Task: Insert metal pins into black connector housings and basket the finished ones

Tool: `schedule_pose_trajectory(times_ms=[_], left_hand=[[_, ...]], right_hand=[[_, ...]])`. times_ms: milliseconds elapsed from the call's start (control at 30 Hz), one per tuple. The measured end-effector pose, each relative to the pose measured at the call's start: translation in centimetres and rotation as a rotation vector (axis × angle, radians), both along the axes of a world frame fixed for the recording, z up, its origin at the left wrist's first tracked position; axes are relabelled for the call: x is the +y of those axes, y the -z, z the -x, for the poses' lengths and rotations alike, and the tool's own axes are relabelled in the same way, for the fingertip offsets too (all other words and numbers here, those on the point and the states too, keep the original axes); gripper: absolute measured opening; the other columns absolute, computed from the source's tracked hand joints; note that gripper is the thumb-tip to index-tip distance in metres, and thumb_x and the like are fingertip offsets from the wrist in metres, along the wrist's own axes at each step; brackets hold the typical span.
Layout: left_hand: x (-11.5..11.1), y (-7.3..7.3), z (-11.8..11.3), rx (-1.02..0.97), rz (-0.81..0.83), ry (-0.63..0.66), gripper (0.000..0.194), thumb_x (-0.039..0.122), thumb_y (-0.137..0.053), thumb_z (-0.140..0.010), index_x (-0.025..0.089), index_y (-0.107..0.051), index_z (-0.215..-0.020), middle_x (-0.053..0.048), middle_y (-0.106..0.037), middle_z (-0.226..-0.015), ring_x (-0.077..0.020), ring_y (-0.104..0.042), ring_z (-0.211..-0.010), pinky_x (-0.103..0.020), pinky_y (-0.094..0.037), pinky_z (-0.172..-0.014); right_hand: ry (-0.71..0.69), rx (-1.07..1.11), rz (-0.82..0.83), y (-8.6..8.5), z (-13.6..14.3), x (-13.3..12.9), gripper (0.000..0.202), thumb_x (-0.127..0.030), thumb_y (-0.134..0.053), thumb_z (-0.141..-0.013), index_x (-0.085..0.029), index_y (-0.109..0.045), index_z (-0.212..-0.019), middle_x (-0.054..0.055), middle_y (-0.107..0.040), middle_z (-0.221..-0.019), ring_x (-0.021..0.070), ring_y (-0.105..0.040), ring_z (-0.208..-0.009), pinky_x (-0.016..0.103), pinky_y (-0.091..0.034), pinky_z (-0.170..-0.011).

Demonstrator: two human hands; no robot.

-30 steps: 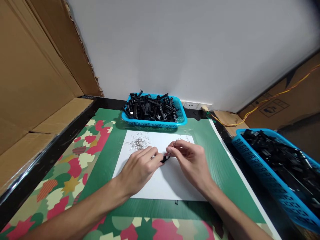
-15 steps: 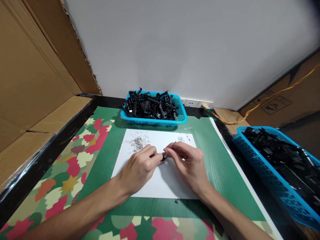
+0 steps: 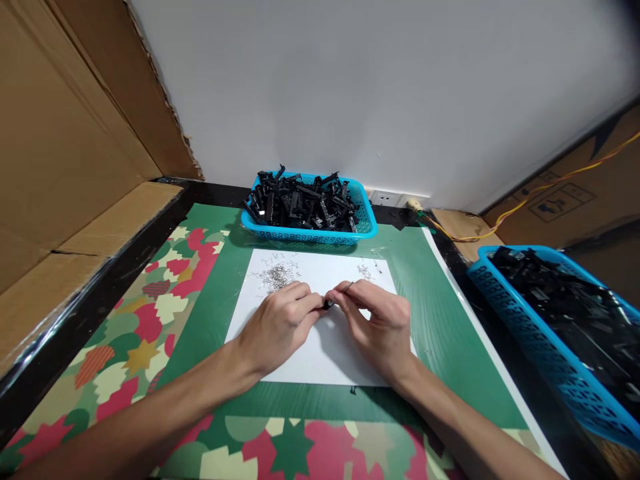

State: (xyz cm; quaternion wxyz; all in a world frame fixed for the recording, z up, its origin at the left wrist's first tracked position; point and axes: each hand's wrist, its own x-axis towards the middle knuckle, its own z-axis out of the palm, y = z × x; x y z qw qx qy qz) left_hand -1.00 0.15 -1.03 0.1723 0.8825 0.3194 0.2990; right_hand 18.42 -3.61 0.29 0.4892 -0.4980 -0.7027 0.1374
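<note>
Over a white sheet [image 3: 320, 367], my two hands meet at the fingertips. My left hand [image 3: 287, 320] is closed on a small black plastic part [image 3: 328, 304], mostly hidden by the fingers. Pinched in my right hand [image 3: 377, 320] is a thin metal tool [image 3: 349, 287], its end showing above the index finger; its exact kind is unclear. The right fingertips touch the black part or come very close to it. A pile of tiny metal springs or clips [image 3: 278, 275] lies beyond my left hand, and a smaller cluster of metal bits [image 3: 367, 272] beyond the right.
A blue basket [image 3: 310, 236] heaped with black plastic parts stands at the back by the wall. Another blue basket [image 3: 550, 340] of black parts is on the right. Cardboard [image 3: 75, 120] walls the left side. A socket with a plug [image 3: 414, 205] and a yellow-red cable sits behind.
The view has tilted slightly, so the table appears a little higher. Both hands stay together at the black part, with only small finger movement.
</note>
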Motion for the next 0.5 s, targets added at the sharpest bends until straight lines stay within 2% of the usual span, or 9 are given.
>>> schedule_pose_trajectory(times_ms=[267, 367, 500], left_hand=[[0.1, 0.3, 0.0, -0.028, 0.029, 0.007, 0.013, 0.011, -0.061, -0.102, 0.016, -0.070, -0.095, -0.003, -0.065, -0.084, -0.0202, -0.065, -0.082, -0.033, -0.050, -0.074], [0.1, 0.1, -0.1, -0.057, 0.042, -0.027, 0.009, 0.011, -0.062, -0.101, 0.018, -0.067, -0.097, -0.003, -0.066, -0.089, -0.0207, -0.065, -0.086, -0.033, -0.050, -0.076], [0.7, -0.7, 0.1, -0.133, 0.102, -0.181, 0.003, 0.022, -0.063, -0.103, 0.021, -0.061, -0.105, -0.003, -0.066, -0.099, -0.0185, -0.063, -0.084, -0.032, -0.047, -0.074]], right_hand=[[-0.003, -0.013, -0.018, 0.2, 0.1, 0.2, 0.019, -0.018, -0.068, -0.100, -0.019, -0.072, -0.081, 0.002, -0.073, -0.074, 0.0130, -0.064, -0.061, 0.027, -0.054, -0.059], [-0.021, 0.140, 0.048, -0.3, -0.1, 0.5, 0.014, -0.022, -0.069, -0.100, -0.020, -0.073, -0.087, 0.003, -0.075, -0.080, 0.0150, -0.070, -0.067, 0.028, -0.059, -0.065], [0.041, 0.357, 0.062, -1.4, -0.9, 1.6, 0.012, -0.029, -0.064, -0.104, -0.020, -0.072, -0.106, 0.003, -0.074, -0.085, 0.0183, -0.073, -0.075, 0.033, -0.060, -0.074]])
